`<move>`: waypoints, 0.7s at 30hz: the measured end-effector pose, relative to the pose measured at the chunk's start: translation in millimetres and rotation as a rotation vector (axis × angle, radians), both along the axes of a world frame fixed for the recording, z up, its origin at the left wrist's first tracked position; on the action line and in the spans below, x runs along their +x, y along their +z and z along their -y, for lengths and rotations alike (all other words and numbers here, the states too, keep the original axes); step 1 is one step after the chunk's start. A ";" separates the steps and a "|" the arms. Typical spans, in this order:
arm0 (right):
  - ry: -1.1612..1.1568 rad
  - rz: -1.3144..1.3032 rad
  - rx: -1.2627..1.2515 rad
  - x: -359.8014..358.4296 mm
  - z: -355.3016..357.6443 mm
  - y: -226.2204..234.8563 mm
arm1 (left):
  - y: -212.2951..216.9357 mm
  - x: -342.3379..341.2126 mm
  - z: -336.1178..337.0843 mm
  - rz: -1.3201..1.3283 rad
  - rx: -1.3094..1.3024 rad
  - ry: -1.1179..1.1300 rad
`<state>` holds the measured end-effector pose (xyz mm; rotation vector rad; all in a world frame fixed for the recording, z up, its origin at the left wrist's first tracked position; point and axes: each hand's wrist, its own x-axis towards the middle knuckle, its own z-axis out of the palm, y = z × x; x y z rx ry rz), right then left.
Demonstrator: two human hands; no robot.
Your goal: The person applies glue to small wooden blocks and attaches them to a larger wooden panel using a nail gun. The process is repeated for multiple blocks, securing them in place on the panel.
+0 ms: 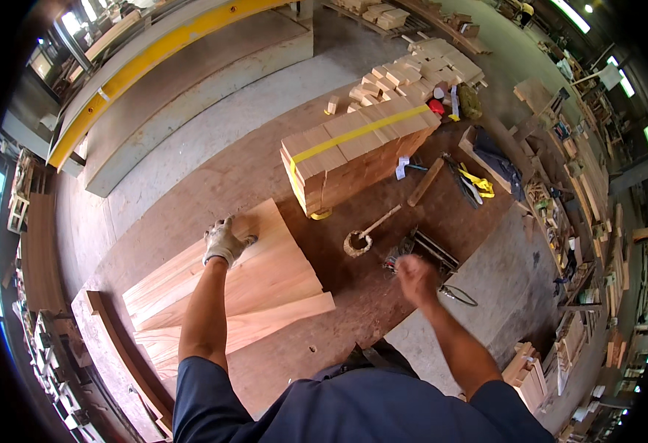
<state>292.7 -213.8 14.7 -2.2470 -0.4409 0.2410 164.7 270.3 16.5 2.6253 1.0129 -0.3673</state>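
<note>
Left fingers: gloved, curled over the far edge of the top board, gripping it, likely to steady or shift the board
Left hand (224, 241): left of centre in the frame, arm stretched out over the wood
Right fingers: bare, closed in a fist; blurred, so I cannot tell whether they hold anything
Right hand (415, 277): right of centre, just beside a dark metal tool (427, 251)
Boards (228, 288): pale planks fanned in a loose stack, lower left of centre on the brown worktable (353, 303)
Mallet (365, 236): between the hands, lying flat
Strapped bundle (357, 151): upper centre, blocks bound by a yellow band, kept together
</note>
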 end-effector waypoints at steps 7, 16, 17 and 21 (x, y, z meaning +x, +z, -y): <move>-0.041 0.114 0.234 117.0 -71.3 80.9 | 4.6 -16.4 38.6 -0.069 -0.022 -0.146; 0.352 -0.144 0.156 164.5 -136.9 79.0 | 60.4 149.5 -37.6 0.475 -0.208 -0.200; 0.389 -0.164 0.154 169.5 -143.8 73.6 | 73.0 173.6 -38.7 0.655 -0.362 -0.106; 0.374 -0.427 0.117 177.4 -146.1 80.8 | 154.4 253.5 18.5 0.470 -0.745 -0.114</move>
